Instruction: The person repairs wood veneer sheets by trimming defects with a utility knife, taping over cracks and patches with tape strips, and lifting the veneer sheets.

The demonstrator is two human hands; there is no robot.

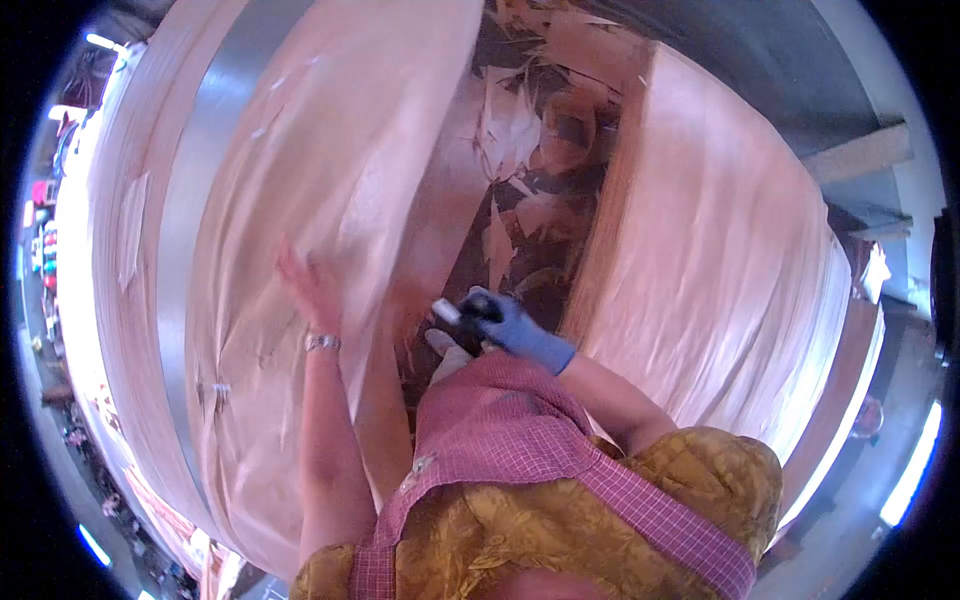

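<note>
Bare and slightly blurred, my left hand (312, 290) lies with fingers spread on a large pale wood veneer sheet (300, 190), a metal watch band at its wrist. My right hand (522, 332) wears a blue glove and is closed around a dark tool (477, 312) with a whitish end. The tool is in front of my apron, near the sheet's right edge. Its exact shape is blurred, and the glove covers part of it.
A tall stack of pale sheets (715, 240) stands on the right. Torn veneer scraps (510, 125) litter the dark floor between the stacks. A grey metal strip (190, 190) runs along the left. Wooden beams (860, 153) show at the upper right.
</note>
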